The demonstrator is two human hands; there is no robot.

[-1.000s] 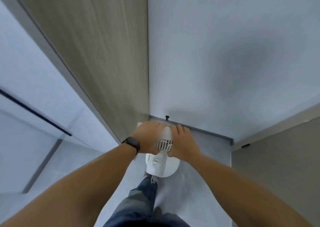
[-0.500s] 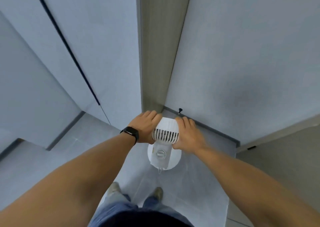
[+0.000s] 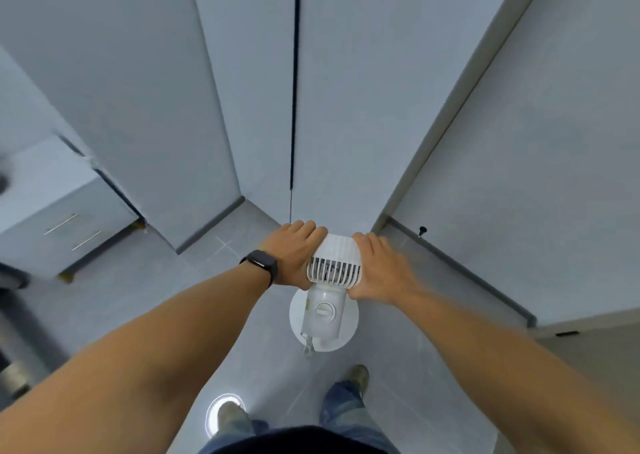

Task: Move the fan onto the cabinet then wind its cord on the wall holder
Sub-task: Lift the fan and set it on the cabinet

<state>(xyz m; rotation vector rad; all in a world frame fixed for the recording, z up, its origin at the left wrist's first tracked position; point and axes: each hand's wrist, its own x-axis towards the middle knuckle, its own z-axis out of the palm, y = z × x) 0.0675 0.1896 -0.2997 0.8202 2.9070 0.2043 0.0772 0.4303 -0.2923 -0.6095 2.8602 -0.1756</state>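
Both hands – left hand (image 3: 292,254) & right hand (image 3: 379,268) – grip fan (image 3: 334,270) head w/ fingers curled; looks light, rigid plastic – grille prob fragile.

White fan (image 3: 329,290), upright, grille head up; round base below, above floor

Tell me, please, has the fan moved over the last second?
Yes: the fan has moved left, away from the black door stop at the wall's base.
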